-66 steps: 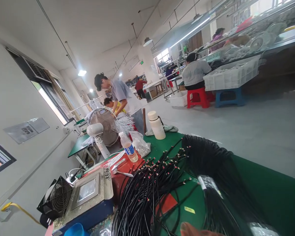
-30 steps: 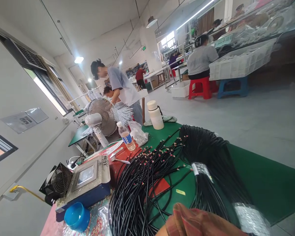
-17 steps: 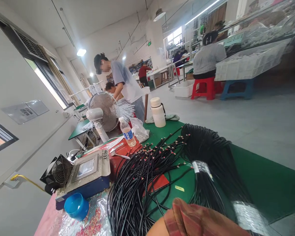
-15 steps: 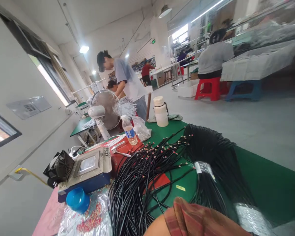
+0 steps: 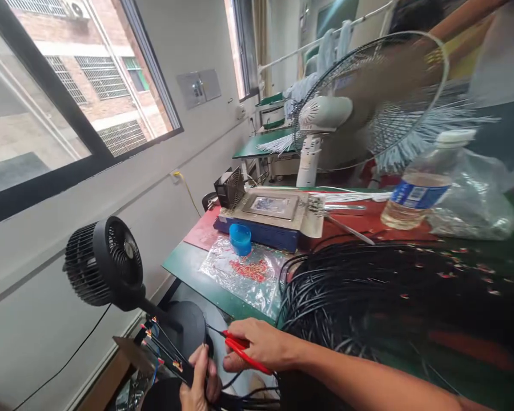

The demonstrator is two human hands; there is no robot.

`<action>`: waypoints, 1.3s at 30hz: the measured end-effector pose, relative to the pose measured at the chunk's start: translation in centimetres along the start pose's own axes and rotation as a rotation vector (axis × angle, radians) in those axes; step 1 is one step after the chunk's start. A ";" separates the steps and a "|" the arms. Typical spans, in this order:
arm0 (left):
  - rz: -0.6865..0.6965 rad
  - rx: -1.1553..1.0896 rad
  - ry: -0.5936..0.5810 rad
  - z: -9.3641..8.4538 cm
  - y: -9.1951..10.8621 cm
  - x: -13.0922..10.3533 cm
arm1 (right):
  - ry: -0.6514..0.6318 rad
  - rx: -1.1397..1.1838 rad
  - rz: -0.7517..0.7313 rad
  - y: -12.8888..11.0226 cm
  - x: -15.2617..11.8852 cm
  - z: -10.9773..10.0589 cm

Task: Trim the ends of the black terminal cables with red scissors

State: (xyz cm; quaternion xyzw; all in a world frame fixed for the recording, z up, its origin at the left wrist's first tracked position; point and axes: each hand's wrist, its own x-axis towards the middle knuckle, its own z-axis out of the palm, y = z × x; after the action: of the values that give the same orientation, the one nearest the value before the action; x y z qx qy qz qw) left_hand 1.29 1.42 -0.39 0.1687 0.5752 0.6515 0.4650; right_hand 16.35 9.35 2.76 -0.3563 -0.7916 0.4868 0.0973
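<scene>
Low at the near edge of the green table, my left hand (image 5: pixel 199 379) is closed round several black cables (image 5: pixel 167 348). Their stripped ends, with small red, white and yellow wires, point up and to the left. My right hand (image 5: pixel 257 342) grips red-handled scissors (image 5: pixel 240 345), whose thin dark tip reaches toward the cables just above my left fingers. I cannot tell whether the blades touch a cable. A large heap of black cables (image 5: pixel 325 291) lies on the table, to the right of my hands and partly behind my forearm.
A black fan (image 5: pixel 124 257) stands at the left. On the table are a blue cup (image 5: pixel 240 240), plastic sheeting with coloured scraps (image 5: pixel 251 269), a boxy machine (image 5: pixel 265 220), a bottle (image 5: pixel 420 188) and a plastic bag (image 5: pixel 475 205). Behind stands a white fan (image 5: pixel 325 114), with a person beyond.
The view has swung left and down toward the window and table edge. Both hands now show, with cables in the left and scissors in the right; earlier only part of an arm and sleeve showed.
</scene>
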 end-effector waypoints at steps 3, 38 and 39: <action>-0.035 -0.086 0.044 0.0 -0.1 0.0 | -0.054 -0.164 0.032 -0.4 -0.1 0.3; -0.084 0.035 -0.179 -0.3 -1.1 -0.9 | -0.084 0.742 -0.051 -0.1 0.1 0.6; -0.082 0.049 -0.186 -0.2 -1.1 -0.9 | -0.097 0.754 -0.064 -0.1 0.1 0.6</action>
State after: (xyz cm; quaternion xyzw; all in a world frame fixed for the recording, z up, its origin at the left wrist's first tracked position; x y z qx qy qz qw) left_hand 2.04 0.44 -1.18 0.2159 0.5516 0.5993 0.5385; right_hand 15.99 8.98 2.54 -0.2469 -0.5712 0.7571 0.1991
